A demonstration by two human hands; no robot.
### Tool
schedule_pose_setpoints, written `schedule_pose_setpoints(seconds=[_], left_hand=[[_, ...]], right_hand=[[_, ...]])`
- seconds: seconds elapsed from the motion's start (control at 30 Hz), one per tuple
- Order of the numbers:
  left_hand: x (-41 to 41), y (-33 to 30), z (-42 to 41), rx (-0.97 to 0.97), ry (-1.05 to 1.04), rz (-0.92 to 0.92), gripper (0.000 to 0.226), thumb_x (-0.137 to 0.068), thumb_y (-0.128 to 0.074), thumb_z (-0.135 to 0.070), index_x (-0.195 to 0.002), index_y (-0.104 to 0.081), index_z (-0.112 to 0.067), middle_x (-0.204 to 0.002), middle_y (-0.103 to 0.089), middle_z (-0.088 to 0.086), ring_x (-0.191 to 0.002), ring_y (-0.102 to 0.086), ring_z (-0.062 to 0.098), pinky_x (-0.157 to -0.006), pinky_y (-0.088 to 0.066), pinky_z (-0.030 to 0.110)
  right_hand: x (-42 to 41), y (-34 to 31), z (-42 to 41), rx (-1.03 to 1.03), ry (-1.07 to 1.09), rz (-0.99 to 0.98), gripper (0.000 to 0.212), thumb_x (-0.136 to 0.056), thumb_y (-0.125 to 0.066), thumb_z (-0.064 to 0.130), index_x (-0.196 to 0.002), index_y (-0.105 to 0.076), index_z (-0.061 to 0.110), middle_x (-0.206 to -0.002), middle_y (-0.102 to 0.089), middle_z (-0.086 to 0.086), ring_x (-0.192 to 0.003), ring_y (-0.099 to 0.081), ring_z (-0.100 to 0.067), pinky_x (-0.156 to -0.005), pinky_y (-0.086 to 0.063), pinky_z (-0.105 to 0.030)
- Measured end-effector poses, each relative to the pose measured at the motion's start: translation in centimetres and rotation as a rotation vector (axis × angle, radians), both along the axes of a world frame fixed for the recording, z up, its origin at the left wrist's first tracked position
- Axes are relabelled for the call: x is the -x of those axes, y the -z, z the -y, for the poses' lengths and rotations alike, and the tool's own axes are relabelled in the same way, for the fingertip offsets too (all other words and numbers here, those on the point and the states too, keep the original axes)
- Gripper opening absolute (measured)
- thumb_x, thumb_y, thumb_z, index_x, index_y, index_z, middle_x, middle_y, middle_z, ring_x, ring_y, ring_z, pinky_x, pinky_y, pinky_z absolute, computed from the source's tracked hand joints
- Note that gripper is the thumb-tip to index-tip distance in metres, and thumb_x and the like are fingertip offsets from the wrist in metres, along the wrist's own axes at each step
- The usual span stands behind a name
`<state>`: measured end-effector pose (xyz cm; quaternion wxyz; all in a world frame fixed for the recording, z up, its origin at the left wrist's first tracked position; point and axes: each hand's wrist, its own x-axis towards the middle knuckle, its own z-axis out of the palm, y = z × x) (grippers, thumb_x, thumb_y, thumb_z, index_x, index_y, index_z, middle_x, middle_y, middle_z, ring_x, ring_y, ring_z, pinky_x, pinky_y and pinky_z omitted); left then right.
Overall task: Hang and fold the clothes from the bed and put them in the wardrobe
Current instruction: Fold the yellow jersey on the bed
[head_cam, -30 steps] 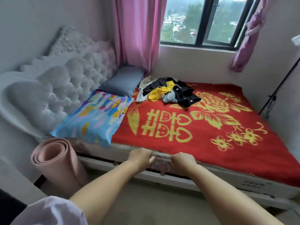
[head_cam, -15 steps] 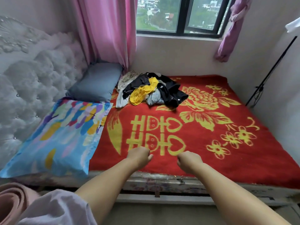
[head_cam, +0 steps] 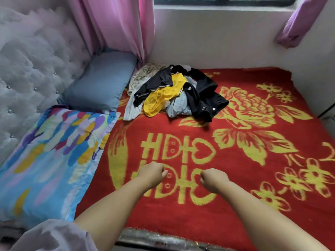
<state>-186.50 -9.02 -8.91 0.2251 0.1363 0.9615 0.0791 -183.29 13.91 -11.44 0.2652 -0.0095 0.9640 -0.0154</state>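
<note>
A heap of clothes (head_cam: 174, 93) lies at the far side of the bed, near the wall: black garments, a yellow one (head_cam: 159, 98), pale grey-blue pieces and a patterned beige piece. The bed is covered by a red blanket (head_cam: 235, 178) with yellow flowers and characters. My left hand (head_cam: 151, 173) and my right hand (head_cam: 213, 179) hover over the near middle of the blanket, side by side, both curled into fists and holding nothing. The clothes lie well beyond both hands.
A colourful blue pillow (head_cam: 49, 160) and a grey-blue pillow (head_cam: 101, 82) lie at the left by the white tufted headboard (head_cam: 32, 60). Pink curtain (head_cam: 116, 24) hangs behind; a purple curtain (head_cam: 299, 20) at right. The bed's near edge (head_cam: 163, 240) runs below my arms.
I have come closer to the bed and the view has tilted down. Both fists have moved from the bed's near edge forward over the blanket, toward the heap of clothes.
</note>
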Motion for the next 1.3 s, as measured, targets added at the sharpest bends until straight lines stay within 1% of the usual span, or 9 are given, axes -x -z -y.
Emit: schedule_pose_setpoints(seconds=[0.13,0.23,0.47,0.63,0.77,0.93,1.03,1.13,1.3], left_hand=[[5.3,4.2,-2.0,-0.038,-0.088,0.083,0.035,-0.100,-0.040,-0.039,-0.109,-0.061,-0.013,-0.096,-0.066,0.003,-0.086,-0.062,0.023,-0.070,-0.051,0.033],[8.8,8.4,-2.4,-0.029,-0.093,0.131,0.035,-0.100,-0.040,-0.037,-0.112,-0.062,-0.013,-0.096,-0.067,0.003,-0.083,-0.062,0.022,-0.065,-0.048,0.032],[19.7,20.2,-2.9,-0.048,-0.079,0.081,0.035,-0.100,-0.039,-0.030,-0.131,-0.051,-0.016,-0.119,-0.061,0.005,-0.100,-0.060,0.024,-0.072,-0.050,0.036],[28.3,27.2,-1.8,-0.040,-0.023,-0.062,0.047,-0.096,-0.046,-0.023,-0.142,-0.039,-0.016,-0.129,-0.048,0.011,-0.121,-0.044,0.030,-0.090,-0.045,0.046],[35.8,31.2,-0.6,-0.015,-0.021,-0.251,0.062,-0.091,-0.052,-0.024,-0.148,-0.029,-0.017,-0.148,-0.032,0.012,-0.133,-0.033,0.031,-0.102,-0.034,0.045],[46.2,34.0,0.2,0.055,-0.152,-0.453,0.075,-0.092,-0.045,-0.040,-0.153,-0.009,-0.014,-0.160,-0.005,0.013,-0.147,-0.007,0.027,-0.116,-0.009,0.047],[51.1,34.7,0.0,0.096,-0.231,-0.515,0.076,-0.093,-0.041,-0.043,-0.153,-0.004,-0.015,-0.160,-0.006,0.010,-0.148,-0.005,0.025,-0.116,-0.004,0.053],[54.6,34.1,0.1,0.064,-0.366,-0.464,0.054,-0.097,-0.040,-0.025,-0.148,-0.025,-0.014,-0.148,-0.036,0.012,-0.138,-0.030,0.031,-0.110,-0.022,0.053],[52.1,32.7,1.4,0.079,-0.202,-0.431,0.029,-0.091,-0.033,0.001,-0.117,-0.044,-0.005,-0.101,-0.062,0.030,-0.092,-0.059,0.050,-0.064,-0.037,0.046]], right_hand=[[6.3,5.0,-2.6,0.041,-0.001,0.018,0.025,-0.099,-0.034,0.028,-0.090,-0.053,0.015,-0.092,-0.060,-0.001,-0.080,-0.055,-0.023,-0.064,-0.042,-0.030],[10.3,9.2,-3.2,0.112,0.028,-0.042,0.025,-0.099,-0.034,0.023,-0.076,-0.043,0.018,-0.074,-0.052,0.004,-0.069,-0.050,-0.020,-0.059,-0.042,-0.028],[21.2,20.9,-1.8,0.208,0.174,-0.147,0.031,-0.098,-0.037,0.028,-0.119,-0.057,0.014,-0.120,-0.056,-0.007,-0.107,-0.054,-0.026,-0.080,-0.051,-0.039],[29.8,28.4,0.9,0.221,0.143,-0.258,0.049,-0.097,-0.042,0.031,-0.143,-0.039,0.018,-0.155,-0.029,-0.006,-0.144,-0.022,-0.023,-0.116,-0.018,-0.045],[31.9,33.1,1.2,0.137,0.095,-0.372,0.058,-0.095,-0.025,0.039,-0.151,-0.023,0.027,-0.161,-0.013,0.003,-0.148,-0.003,-0.015,-0.116,0.010,-0.048],[31.9,34.4,1.3,0.160,0.088,-0.544,0.059,-0.088,-0.031,0.036,-0.145,-0.039,0.020,-0.155,-0.031,-0.004,-0.144,-0.018,-0.020,-0.115,-0.004,-0.054],[32.0,34.3,1.3,0.164,0.090,-0.570,0.059,-0.087,-0.033,0.035,-0.143,-0.041,0.019,-0.154,-0.034,-0.005,-0.143,-0.019,-0.021,-0.115,-0.006,-0.056],[32.1,34.3,1.2,0.150,0.078,-0.556,0.059,-0.087,-0.033,0.035,-0.143,-0.042,0.018,-0.153,-0.034,-0.006,-0.143,-0.019,-0.021,-0.114,-0.008,-0.057],[32.2,34.2,1.2,0.161,0.089,-0.542,0.060,-0.087,-0.031,0.036,-0.144,-0.041,0.019,-0.154,-0.033,-0.005,-0.143,-0.018,-0.020,-0.115,-0.009,-0.057]])
